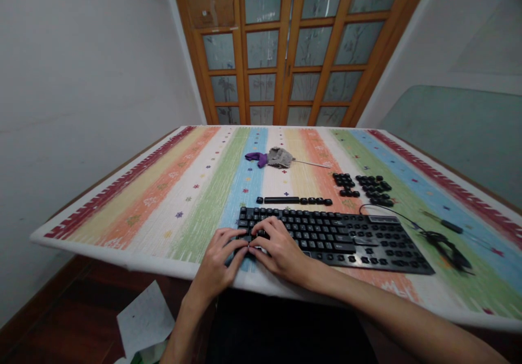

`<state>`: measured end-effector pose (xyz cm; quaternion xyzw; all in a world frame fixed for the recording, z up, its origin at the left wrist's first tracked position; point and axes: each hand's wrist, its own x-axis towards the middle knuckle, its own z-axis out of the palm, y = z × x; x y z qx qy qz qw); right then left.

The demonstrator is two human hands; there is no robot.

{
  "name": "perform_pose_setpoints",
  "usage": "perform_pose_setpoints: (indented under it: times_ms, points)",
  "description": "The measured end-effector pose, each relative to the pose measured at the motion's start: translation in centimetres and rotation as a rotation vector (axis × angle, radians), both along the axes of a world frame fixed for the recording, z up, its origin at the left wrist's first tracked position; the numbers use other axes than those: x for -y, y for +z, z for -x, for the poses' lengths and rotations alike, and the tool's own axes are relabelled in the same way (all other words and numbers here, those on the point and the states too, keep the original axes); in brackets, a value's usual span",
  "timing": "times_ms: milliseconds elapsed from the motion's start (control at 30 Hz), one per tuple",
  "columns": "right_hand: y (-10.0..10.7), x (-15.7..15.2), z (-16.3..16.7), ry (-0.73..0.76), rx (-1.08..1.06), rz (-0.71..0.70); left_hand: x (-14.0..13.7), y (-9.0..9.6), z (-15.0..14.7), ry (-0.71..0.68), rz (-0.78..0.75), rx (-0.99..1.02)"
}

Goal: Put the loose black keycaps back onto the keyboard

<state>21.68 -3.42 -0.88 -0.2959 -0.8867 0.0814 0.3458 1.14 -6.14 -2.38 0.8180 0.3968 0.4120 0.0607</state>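
A black keyboard [322,228] lies near the table's front edge. Its numpad side and bottom row show bare switches where keycaps are off. At the keyboard's left end, my left hand [218,258] has its fingers curled and pinched on a dark keycap [246,238]. My right hand [277,250] bends over the same spot from the right, thumb and fingers closed at that keycap. The two thumb tips nearly meet. Whether the keycap is lifted or still seated cannot be made out, since my fingers cover most of it.
Behind the keyboard lies a row of loose keycaps [282,200], a long space bar among them. More loose keycaps [373,189] are grouped at right. A grey and purple cloth [279,157] with a thin rod sits farther back. A cable [446,250] and a dark-handled tool [451,226] lie right.
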Motion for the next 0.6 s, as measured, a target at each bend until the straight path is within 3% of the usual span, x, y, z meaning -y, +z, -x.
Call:
perform_pose_setpoints:
  times_ms: [333, 467, 600]
  points:
    - [-0.2, 0.6, 0.3, -0.016, 0.072, -0.038, 0.2, -0.2, -0.1, 0.042, -0.033, -0.104]
    - [1.0, 0.3, 0.0, -0.003, 0.082, 0.009, 0.3, -0.1, -0.2, 0.033, -0.025, -0.063]
    - [2.5, -2.1, -0.7, -0.053, 0.066, 0.004, 0.5, -0.1, -0.2, 0.048, -0.04, -0.03]
